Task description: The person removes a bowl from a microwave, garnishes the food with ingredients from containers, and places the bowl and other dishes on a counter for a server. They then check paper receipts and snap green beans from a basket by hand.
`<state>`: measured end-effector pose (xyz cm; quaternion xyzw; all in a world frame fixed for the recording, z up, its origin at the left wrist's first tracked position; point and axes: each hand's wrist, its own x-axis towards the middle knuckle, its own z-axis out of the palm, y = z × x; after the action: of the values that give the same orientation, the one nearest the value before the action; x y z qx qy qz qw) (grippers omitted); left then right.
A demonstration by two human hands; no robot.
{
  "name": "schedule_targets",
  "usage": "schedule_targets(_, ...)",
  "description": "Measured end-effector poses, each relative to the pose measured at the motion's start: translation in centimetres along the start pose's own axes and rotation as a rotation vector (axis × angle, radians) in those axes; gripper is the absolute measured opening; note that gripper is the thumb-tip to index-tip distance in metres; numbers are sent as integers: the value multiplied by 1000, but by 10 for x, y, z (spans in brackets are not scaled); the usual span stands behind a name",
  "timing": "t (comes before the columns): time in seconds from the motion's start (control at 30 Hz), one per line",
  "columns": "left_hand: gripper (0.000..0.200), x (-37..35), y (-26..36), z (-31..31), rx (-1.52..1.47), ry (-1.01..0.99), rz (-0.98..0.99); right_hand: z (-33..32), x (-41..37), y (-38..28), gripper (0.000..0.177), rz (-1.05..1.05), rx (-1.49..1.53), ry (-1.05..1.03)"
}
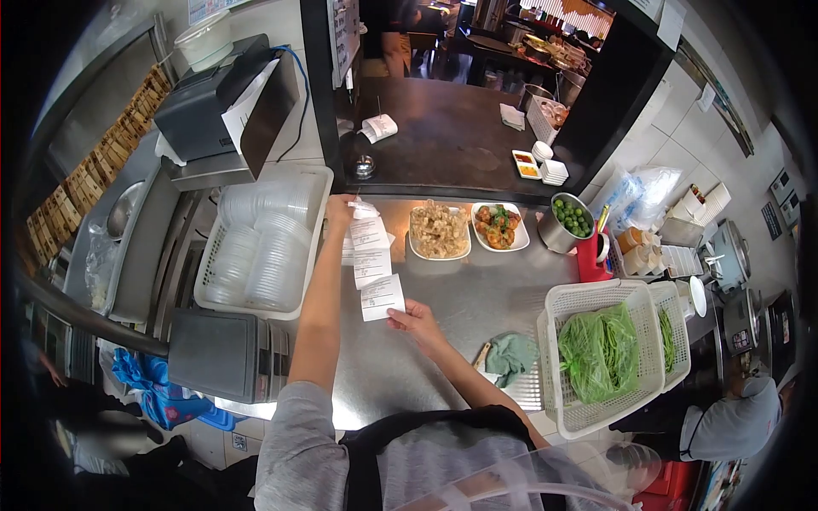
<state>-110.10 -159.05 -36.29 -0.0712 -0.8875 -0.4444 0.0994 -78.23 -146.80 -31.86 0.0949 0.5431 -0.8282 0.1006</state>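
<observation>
A chain of white printed order slips (372, 266) hangs over the steel counter in front of me. My left hand (343, 207) is closed at the upper end of the slips, close to the pass window's ledge. Between thumb and fingers, my right hand (413, 320) pinches the corner of the lowest slip (382, 298). Right of the slips stand a white dish of pale brown, flaky food (440, 231) and a white dish of browned pieces with green bits (499, 227). Neither hand touches the dishes.
On the left sits a white basket (320, 203) of clear plastic lids, below a black printer (200, 111). To the right are a metal pot of green limes (567, 217), a basket (558, 400) of bagged greens and a green cloth (511, 358). Co-workers stand at both sides.
</observation>
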Motion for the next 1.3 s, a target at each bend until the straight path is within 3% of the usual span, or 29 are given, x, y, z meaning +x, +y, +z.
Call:
schedule_targets(0.13,31,-29,-12,9,138,182,186,-2,11,14,16,50,-24,-2)
schedule_targets(0.27,37,-41,-15,9,52,182,266,1,18,19,25,12,-10,33)
schedule_targets(0.3,47,-41,-16,3,115,30,241,3,15,18,30,-5,-1,61)
schedule_targets(0.43,76,-77,0,-10,113,214,230,2,17,10,46,-88,16,144)
schedule_targets(0.5,75,-132,50,-47,6,99,3,2,18,9,51,-151,52,195)
schedule_targets(0.57,77,-177,83,-72,-85,-192,-248,6,14,7,54,-234,121,263)
schedule_targets(0.63,82,-212,95,-76,-564,-344,-540,8,15,9,58,-255,165,257)
schedule_targets(0.73,84,-244,77,-54,-784,-222,-205,11,13,17,59,-216,155,198)
schedule_targets(0.77,77,-242,57,-39,-669,-107,-76,11,12,22,59,-193,138,172)
schedule_targets(0.87,56,-232,66,-55,-334,-97,-54,11,3,35,56,-162,69,152)
schedule_targets(1.03,26,-207,88,-84,10,-218,148,-11,-5,77,46,-308,-136,130)
schedule_targets(1.07,24,-199,91,-86,88,-237,208,-15,-5,82,44,-332,-170,115)
schedule_targets(1.17,30,-156,80,-84,336,-705,357,-15,-8,86,38,-397,-262,70)
schedule_targets(1.3,26,-105,107,-78,505,-741,384,-14,-11,89,34,-426,-289,58)
